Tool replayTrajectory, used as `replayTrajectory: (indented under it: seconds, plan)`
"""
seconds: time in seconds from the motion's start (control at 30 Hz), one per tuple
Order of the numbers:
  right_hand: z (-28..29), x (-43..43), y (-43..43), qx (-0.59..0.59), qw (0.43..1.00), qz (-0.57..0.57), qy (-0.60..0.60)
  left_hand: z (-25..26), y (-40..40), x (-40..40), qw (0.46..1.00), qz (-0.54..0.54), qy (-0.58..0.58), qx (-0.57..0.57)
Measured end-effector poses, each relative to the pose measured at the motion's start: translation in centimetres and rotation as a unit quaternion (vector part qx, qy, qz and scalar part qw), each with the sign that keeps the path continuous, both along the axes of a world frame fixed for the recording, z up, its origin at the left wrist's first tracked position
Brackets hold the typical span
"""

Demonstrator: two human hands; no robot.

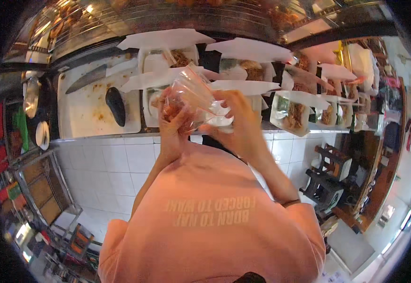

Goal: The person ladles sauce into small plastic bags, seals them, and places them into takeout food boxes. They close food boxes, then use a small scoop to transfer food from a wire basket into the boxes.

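In front of my chest, my left hand (175, 118) grips a clear plastic bag (191, 85) by its lower part. Reddish-brown food, blurred behind the film, shows inside the bag near my fingers. My right hand (240, 122) curls around a small white object (220, 115) at the bag's right side; its exact kind is unclear. Below and behind both hands stand open white takeaway boxes. One box (152, 115) is partly hidden by my left hand. Another box (290, 113), right of my right hand, holds brown shredded food and something green.
A white cutting board (85, 116) at left carries a large knife (87, 78) and a dark, elongated object (115, 106). More open boxes (246, 69) with raised lids fill the counter. A glass display case (191, 14) runs along the back. Dark stools (327, 177) stand at lower right.
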State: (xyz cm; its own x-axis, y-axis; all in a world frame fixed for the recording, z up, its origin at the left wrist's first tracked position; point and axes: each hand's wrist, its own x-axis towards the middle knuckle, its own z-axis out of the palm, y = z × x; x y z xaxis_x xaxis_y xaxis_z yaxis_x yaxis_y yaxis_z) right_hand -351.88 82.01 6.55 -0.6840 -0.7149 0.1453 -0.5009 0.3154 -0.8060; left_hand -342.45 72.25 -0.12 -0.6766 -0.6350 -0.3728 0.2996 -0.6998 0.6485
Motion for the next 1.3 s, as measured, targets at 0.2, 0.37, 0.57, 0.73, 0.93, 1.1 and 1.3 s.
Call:
replayTrajectory:
  seconds: [0.2,0.37,0.57,0.73,0.93,1.1,1.3]
  plan:
    - [-2.4,2.1,2.8,-0.052,0.985,-0.139,-0.093,-0.3,2.3,-1.7,0.997,-0.067,0.042,-0.027]
    - [-2.0,0.5,8.5,-0.134,0.946,-0.271,-0.122,-0.4,3.3,-4.1,0.995,-0.071,0.059,0.029]
    - [-5.3,-7.2,19.4,0.020,0.941,-0.336,-0.019,-0.3,5.9,-6.3,0.990,-0.115,0.078,-0.005]
    - [-4.6,-10.8,20.0,-0.091,0.970,-0.219,-0.051,1.2,10.0,-10.1,0.973,-0.197,0.116,-0.001]
    - [-2.1,-16.7,19.8,-0.083,0.923,-0.009,-0.374,0.2,15.3,-15.2,0.976,-0.182,0.118,0.026]
    - [-1.6,-21.8,22.2,-0.148,0.867,0.074,-0.470,-0.1,18.8,-18.0,0.988,-0.133,0.062,0.041]
    - [-2.1,-25.1,23.1,-0.083,0.802,0.153,-0.571,1.5,21.3,-19.2,0.994,-0.094,-0.033,-0.051]
